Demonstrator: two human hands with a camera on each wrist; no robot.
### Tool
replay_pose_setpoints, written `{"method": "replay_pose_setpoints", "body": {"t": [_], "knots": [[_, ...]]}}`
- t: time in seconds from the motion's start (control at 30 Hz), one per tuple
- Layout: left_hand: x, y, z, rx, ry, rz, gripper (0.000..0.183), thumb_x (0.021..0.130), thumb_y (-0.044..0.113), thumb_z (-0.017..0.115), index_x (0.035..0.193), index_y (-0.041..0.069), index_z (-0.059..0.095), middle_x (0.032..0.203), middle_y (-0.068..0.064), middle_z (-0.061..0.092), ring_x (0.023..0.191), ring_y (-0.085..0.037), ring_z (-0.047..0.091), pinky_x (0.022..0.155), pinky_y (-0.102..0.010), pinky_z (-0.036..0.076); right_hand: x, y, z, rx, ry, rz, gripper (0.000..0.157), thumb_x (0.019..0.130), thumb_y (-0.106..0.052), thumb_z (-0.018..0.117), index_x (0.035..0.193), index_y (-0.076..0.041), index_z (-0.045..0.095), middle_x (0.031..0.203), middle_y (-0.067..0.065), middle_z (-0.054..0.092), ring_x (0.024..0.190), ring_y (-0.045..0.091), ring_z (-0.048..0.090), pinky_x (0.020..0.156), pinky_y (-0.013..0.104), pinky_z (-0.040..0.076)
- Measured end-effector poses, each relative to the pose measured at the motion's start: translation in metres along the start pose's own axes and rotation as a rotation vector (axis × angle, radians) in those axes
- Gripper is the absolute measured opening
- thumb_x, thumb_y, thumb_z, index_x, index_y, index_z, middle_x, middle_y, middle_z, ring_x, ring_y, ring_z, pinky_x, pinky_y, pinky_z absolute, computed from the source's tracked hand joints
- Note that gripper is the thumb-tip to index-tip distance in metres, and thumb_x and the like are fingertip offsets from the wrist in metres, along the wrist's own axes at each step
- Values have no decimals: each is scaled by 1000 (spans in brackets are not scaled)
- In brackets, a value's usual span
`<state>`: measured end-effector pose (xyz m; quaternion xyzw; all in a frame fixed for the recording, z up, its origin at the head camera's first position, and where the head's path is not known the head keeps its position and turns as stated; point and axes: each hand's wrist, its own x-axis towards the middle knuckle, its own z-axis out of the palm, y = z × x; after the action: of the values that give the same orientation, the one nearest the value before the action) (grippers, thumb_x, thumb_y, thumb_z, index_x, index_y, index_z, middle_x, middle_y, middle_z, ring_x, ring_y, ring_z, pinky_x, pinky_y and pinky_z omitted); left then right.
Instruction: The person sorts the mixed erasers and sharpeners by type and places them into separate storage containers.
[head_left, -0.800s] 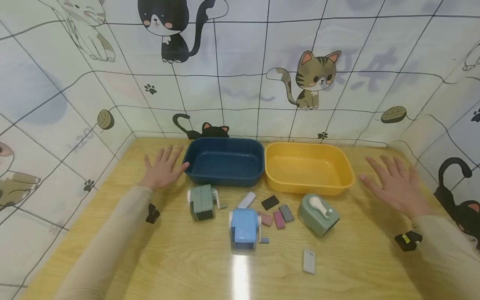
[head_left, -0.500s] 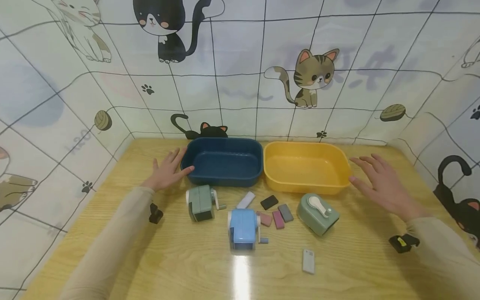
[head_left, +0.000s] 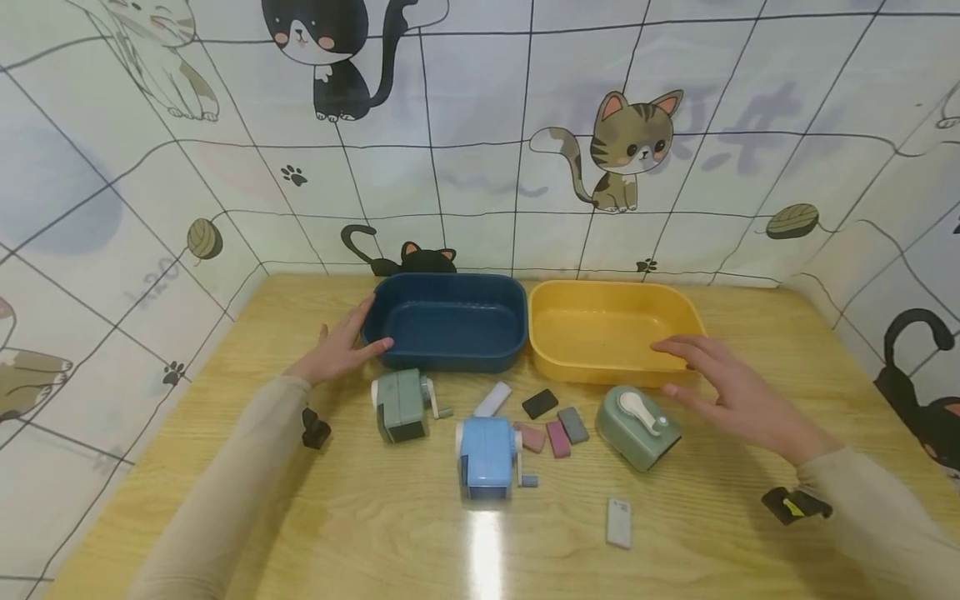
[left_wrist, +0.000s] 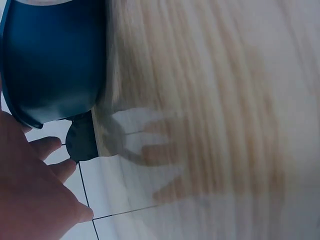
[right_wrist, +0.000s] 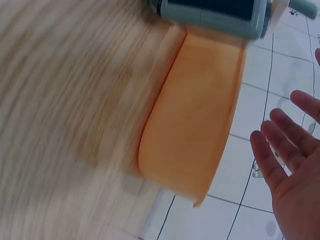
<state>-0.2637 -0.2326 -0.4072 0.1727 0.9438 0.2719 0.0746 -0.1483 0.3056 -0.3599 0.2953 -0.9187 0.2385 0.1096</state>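
Observation:
My left hand (head_left: 339, 350) is at the left end of a dark blue plastic bin (head_left: 450, 364), fingers along its side and thumb at the front rim. In the left wrist view, spread fingers (left_wrist: 45, 147) show beside the blue wall. My right hand (head_left: 738, 400) hovers at the right end of a yellow bin (head_left: 585, 372), its relaxed fingers overlapping the rim. Just left of its thumb stands a green crank pencil sharpener (head_left: 637, 433) turned at an angle. Palm and extended fingers (right_wrist: 285, 135) appear bare in the right wrist view. Neither hand holds anything.
Another green crank sharpener (head_left: 402, 404) stands before the blue bin, and a blue sharpener (head_left: 487, 454) sits nearer. Several small erasers, including a black one (head_left: 540, 404), lie between the sharpeners. A light grey eraser (head_left: 618, 522) lies closest. Behind the bins rises a cat-patterned cloth (head_left: 480, 183).
My right hand has moved left and slightly down, from beside the yellow bin to its right rim. The left hand has shifted slightly right against the blue bin.

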Motion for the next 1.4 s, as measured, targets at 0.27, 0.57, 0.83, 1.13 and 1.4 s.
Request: {"method": "replay_pose_setpoints", "body": {"t": [0.27, 0.57, 0.83, 1.13, 1.4], "knots": [[3, -1, 1, -87, 5, 58, 93, 94, 47, 58, 156, 9, -1, 160, -18, 2, 144, -38, 3, 107, -67, 1, -6, -10, 9, 65, -51, -113, 58, 84, -6, 73, 137, -13, 51, 127, -2, 54, 100, 12, 54, 78, 26, 48], [8, 4, -1, -117, 8, 59, 99, 91, 46, 63, 156, 13, -4, 159, -18, -8, 144, -37, -4, 111, -60, 9, -15, -9, 23, 112, -98, -85, 74, 75, -21, 85, 138, -7, 50, 135, 3, 49, 109, 13, 51, 78, 31, 51], [12, 4, 1, -109, -13, 64, 107, 89, 44, 67, 154, 8, -10, 159, -13, -13, 145, -30, -8, 113, -54, 6, -23, -11, 34, 158, -167, 50, 90, 73, -41, 84, 145, -12, 41, 140, 11, 41, 112, 25, 49, 84, 48, 50], [14, 4, 1, -145, -13, 56, 109, 88, 43, 68, 153, 5, -11, 159, -16, -10, 145, -30, -6, 114, -52, 6, -22, -19, 39, 182, -179, 127, 97, 68, -44, 87, 145, -11, 40, 124, 11, 43, 103, 28, 49, 77, 45, 49], [14, 3, 2, -155, -15, 50, 110, 88, 42, 69, 153, 8, -13, 159, -14, -11, 145, -29, -6, 114, -51, 6, -24, -21, 44, 281, -197, 127, 101, 66, -35, 90, 146, -12, 34, 125, 10, 43, 104, 25, 48, 78, 36, 48]]}}
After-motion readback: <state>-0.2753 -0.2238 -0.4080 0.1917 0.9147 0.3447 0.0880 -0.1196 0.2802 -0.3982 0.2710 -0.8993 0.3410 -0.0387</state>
